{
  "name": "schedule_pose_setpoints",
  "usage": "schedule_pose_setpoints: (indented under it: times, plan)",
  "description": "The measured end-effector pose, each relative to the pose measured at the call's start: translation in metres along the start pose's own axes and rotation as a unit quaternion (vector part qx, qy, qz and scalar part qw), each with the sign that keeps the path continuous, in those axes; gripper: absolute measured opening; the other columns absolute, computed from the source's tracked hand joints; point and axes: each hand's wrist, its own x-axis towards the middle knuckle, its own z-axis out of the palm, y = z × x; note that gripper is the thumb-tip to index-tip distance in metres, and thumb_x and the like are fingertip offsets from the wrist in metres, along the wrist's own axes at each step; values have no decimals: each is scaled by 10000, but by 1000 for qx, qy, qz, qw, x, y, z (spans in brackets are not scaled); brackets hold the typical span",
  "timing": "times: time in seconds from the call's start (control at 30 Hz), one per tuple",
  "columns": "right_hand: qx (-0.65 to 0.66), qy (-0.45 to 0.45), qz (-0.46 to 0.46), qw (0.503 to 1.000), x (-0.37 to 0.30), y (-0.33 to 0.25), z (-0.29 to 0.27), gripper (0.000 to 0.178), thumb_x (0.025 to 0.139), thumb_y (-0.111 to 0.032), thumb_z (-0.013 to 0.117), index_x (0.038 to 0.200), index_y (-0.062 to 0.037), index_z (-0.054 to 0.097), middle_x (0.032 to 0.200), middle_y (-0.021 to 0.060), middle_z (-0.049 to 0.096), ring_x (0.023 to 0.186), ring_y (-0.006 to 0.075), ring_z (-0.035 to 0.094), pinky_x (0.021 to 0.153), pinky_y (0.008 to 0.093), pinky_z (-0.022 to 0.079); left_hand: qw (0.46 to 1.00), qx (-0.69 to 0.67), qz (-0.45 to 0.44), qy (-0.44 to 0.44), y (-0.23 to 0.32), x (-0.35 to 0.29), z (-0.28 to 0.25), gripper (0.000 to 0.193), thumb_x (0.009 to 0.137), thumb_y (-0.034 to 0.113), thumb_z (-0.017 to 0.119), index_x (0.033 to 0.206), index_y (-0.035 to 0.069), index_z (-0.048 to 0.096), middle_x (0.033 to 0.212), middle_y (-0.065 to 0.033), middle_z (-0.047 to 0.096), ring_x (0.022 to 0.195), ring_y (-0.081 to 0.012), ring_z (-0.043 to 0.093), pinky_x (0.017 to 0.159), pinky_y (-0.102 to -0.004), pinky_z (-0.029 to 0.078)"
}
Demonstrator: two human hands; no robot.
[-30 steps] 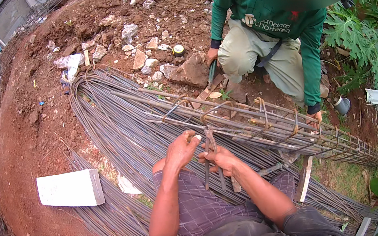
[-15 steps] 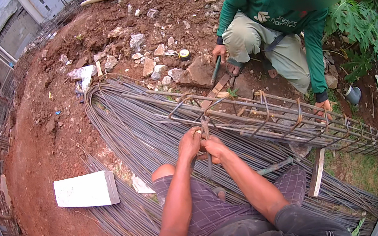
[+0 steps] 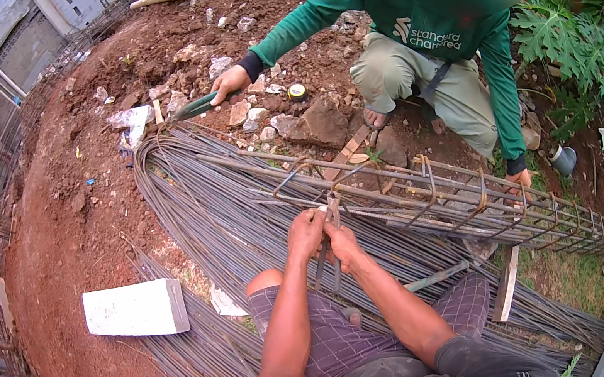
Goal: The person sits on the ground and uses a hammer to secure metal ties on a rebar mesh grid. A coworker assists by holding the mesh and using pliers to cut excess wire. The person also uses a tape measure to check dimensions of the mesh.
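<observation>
Both my hands are closed on a pair of metal pincers [image 3: 333, 207], whose jaws point away from me toward the near side of a rebar cage [image 3: 413, 203]. My left hand [image 3: 306, 234] grips beside the jaws; whether it also pinches tie wire is too small to tell. Around the handles, which hang below it, my right hand [image 3: 343, 246] is wrapped. Square stirrups ring the cage's long bars. Beneath my hands lies a thick bundle of thin steel rods [image 3: 217, 193], bent over at the far end.
A co-worker in a green hoodie [image 3: 415, 8] squats across the cage, one hand on it, the other holding green-handled pliers [image 3: 195, 108] by the bundle's bend. A white block [image 3: 133, 310] lies left. A tape measure [image 3: 297, 93] sits among stones. A wooden prop [image 3: 505, 284] stands under the cage.
The co-worker's arm has swung out leftward, carrying the pliers from beside the foot to the bent rod ends. My hands stay at nearly the same spot, the pincers shifting slightly.
</observation>
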Motion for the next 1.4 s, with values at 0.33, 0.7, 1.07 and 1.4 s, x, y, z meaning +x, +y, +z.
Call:
schedule_pose_setpoints:
  times: [0.33,0.7,1.07,1.4]
  plan:
    - [-548,57,-187,813,2,8,-78,405,888,-261,589,1146,50,562,1015,277,666,990,472,624,818,491,485,984,38,81,-151,-25,23,52,374,925,351,618,894,-22,623,822,-71,627,729,-135,531,692,-341,457]
    - [-510,95,-156,840,-35,20,-78,377,905,-340,605,1056,5,617,920,270,668,932,437,637,802,497,466,985,126,104,-60,-31,31,71,609,853,549,597,813,-58,622,748,-231,651,751,-362,663,697,-450,497]
    - [-616,95,-142,769,-38,-4,-117,356,935,-354,582,1127,-54,593,967,254,672,972,448,618,825,526,473,859,286,324,276,42,1,4,291,912,339,585,949,60,656,916,-139,674,886,-344,632,772,-448,457]
    - [-614,129,-229,744,4,19,-158,328,910,-363,621,1036,-61,601,900,217,681,880,438,634,754,523,484,801,411,408,153,24,69,3,304,917,370,586,824,92,664,760,-77,571,719,-287,594,680,-415,458]
